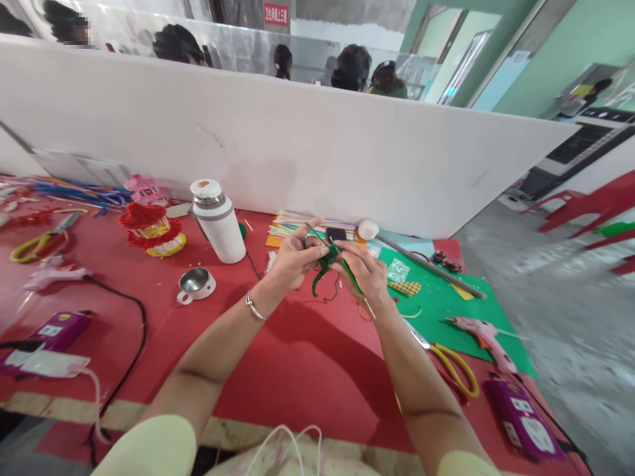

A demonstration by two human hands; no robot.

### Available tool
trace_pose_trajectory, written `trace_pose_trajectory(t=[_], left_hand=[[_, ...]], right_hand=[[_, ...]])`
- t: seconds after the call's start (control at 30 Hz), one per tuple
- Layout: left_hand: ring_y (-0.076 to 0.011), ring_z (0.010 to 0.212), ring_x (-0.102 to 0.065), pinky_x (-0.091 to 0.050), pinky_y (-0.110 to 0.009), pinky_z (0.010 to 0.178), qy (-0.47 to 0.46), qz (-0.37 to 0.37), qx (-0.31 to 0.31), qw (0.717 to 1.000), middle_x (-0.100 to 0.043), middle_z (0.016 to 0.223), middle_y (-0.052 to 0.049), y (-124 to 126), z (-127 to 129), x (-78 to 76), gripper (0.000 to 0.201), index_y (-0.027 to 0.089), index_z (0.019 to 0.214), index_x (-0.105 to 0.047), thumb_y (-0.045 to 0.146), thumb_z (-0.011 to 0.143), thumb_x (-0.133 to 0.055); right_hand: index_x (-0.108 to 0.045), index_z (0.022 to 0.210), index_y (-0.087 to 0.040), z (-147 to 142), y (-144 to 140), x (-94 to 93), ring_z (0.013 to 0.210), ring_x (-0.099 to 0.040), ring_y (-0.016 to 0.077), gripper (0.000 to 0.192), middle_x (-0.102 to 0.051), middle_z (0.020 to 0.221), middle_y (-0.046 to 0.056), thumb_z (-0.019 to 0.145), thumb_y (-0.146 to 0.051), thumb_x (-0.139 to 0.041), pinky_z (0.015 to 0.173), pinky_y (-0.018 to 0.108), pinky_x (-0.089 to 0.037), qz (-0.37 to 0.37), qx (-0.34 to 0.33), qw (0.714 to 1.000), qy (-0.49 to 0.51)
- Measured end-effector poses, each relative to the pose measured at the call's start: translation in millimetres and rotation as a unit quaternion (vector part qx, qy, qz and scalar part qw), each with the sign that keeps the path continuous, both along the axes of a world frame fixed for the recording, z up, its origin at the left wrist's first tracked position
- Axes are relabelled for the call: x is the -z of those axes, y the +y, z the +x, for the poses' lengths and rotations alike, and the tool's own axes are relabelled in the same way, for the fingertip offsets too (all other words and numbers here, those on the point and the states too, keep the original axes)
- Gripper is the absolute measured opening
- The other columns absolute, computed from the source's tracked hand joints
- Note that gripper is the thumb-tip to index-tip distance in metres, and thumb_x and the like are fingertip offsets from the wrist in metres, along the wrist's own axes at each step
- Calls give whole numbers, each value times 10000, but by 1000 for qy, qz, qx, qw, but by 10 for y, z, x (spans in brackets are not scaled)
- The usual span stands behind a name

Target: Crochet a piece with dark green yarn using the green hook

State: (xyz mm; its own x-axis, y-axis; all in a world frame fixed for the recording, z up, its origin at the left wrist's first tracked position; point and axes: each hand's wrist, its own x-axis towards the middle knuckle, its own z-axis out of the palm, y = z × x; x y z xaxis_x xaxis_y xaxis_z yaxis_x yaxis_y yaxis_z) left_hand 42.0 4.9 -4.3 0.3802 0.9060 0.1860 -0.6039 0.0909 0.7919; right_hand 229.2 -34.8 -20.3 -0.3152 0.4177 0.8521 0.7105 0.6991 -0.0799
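Over the middle of the red table, my left hand [295, 259] pinches a small dark green crochet piece [325, 260], with green yarn [313, 230] running up at its raised index finger. A curled green strip [316, 285] hangs below the piece. Close beside it, my right hand [366, 268] is closed around a crochet hook [352, 276] with a green handle; its metal end sticks out below the hand. The hook's tip is at the green piece, but the exact stitch is too small to make out.
A white thermos [221, 228] and its metal-lined cup [196, 284] stand to the left. Scissors [459, 370], a pink glue gun [489, 337] and a purple power strip [524, 420] lie right. A white partition [297, 145] rises behind; people sit beyond it.
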Motion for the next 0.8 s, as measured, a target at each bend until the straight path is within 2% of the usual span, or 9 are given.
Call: trace_pose_trajectory(t=[0.33,0.43,0.5,0.6,0.67,0.73,0.8], left_hand=[[-2,405,-363,-232,-147,372,-2,5,-24,1000,-638,672,74,-47,9,-57,869,265,1468,-569,201,675,-917],[-2,400,-364,-232,-141,369,-3,-3,-20,1000,-642,663,73,-40,3,-54,862,260,1464,-575,195,674,-916],[1,383,-334,-205,-142,356,-2,-12,-16,1000,-626,637,81,-38,-7,-51,856,254,1456,-583,202,670,-919],[2,376,-308,-173,-142,346,-2,-14,-15,1000,-584,599,100,-43,-23,-55,848,248,1447,-592,196,666,-920],[2,383,-317,-173,-140,349,-2,-9,-20,1000,-578,599,103,-48,-30,-62,844,247,1445,-594,187,668,-918],[2,390,-335,-185,-140,354,1,-9,-31,999,-588,611,100,-49,-29,-70,842,244,1441,-597,193,665,-922],[-1,398,-358,-202,-144,358,4,-12,-45,999,-608,627,93,-47,-24,-80,846,234,1431,-605,204,652,-931]], right_hand=[[-625,1398,-311,4,-42,35,990,-785,235,513,-796,1145,77,909,-225,-756,870,343,-640,4,-22,999,33],[-615,1418,-365,-23,-26,60,887,-771,202,580,-799,1055,39,891,-181,-771,788,326,-624,6,-48,995,86],[-679,1339,-391,-57,-20,54,809,-741,174,517,-782,958,11,882,-173,-780,729,310,-601,-19,-86,986,141],[-786,1120,-363,-124,-8,39,783,-707,166,270,-743,900,11,882,-237,-788,690,313,-578,-109,-140,953,248],[-798,1037,-329,-169,10,50,732,-680,159,142,-716,902,23,898,-336,-770,623,309,-559,-177,-185,910,327],[-791,1004,-314,-207,32,80,675,-644,143,149,-689,914,27,913,-419,-738,547,290,-525,-227,-231,862,390],[-782,978,-308,-228,50,112,662,-626,136,156,-674,914,22,925,-438,-715,514,274,-504,-245,-248,835,427]])
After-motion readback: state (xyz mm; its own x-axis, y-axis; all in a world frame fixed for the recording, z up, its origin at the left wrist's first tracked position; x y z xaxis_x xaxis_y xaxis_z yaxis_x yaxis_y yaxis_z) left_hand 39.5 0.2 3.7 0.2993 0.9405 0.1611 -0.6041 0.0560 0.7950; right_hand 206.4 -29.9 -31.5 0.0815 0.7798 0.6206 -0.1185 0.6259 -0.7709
